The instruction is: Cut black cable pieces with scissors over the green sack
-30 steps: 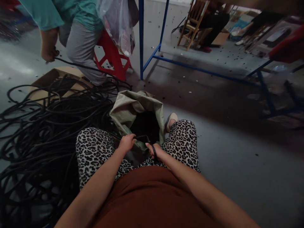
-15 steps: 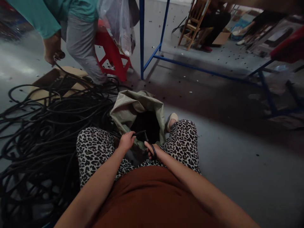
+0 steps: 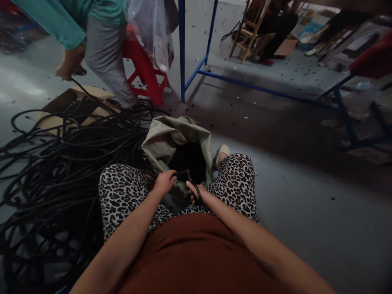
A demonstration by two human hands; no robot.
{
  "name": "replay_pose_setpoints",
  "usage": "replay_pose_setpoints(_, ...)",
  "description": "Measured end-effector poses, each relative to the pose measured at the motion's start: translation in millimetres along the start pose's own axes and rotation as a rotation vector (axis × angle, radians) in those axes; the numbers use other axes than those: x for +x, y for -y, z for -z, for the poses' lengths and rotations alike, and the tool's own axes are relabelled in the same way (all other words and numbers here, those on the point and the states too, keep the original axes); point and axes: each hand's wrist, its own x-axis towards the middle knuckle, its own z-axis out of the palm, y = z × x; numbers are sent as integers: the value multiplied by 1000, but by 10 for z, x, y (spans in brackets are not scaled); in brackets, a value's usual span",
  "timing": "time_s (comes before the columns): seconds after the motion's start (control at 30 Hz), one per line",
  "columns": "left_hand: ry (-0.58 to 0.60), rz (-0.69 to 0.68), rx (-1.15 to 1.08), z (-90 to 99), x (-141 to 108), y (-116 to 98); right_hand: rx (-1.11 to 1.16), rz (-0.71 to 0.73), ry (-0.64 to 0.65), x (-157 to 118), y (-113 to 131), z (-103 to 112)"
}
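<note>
My left hand [image 3: 164, 182] is closed around a black rubber cord [image 3: 181, 174], whose end sticks out to the right over the mouth of an open woven sack [image 3: 159, 141]. My right hand [image 3: 194, 192] grips a pair of black-handled scissors [image 3: 198, 195] by the loops. Their blades point up at the cord's end; whether they touch it I cannot make out. The sack stands between my knees, and its inside is too dark to read. At my left lies a big tangled heap of black cord [image 3: 58, 171].
A co-worker's hand [image 3: 72, 63] holds a length of cord above an open cardboard box [image 3: 50, 118]. Behind are a red stool [image 3: 147, 77] and a blue metal table frame [image 3: 183, 53]. A wooden chair [image 3: 246, 34] stands farther back. Small black bits dot the floor.
The scissor blades and the cord's end have shifted slightly, with the blades looking more upright now. The co-worker's hand has moved a little, still holding cord. My hands stay nearly in place.
</note>
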Motion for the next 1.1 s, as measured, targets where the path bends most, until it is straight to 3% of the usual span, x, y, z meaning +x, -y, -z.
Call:
replay_pose_setpoints(0.7, 29, 8, -24, 1, 0, -1, 11, 33, -2, 43, -23, -13)
replay_pose_setpoints(1.1, 7, -8, -9, 6, 10, 8, -61, 98, -68, -38, 11, 13)
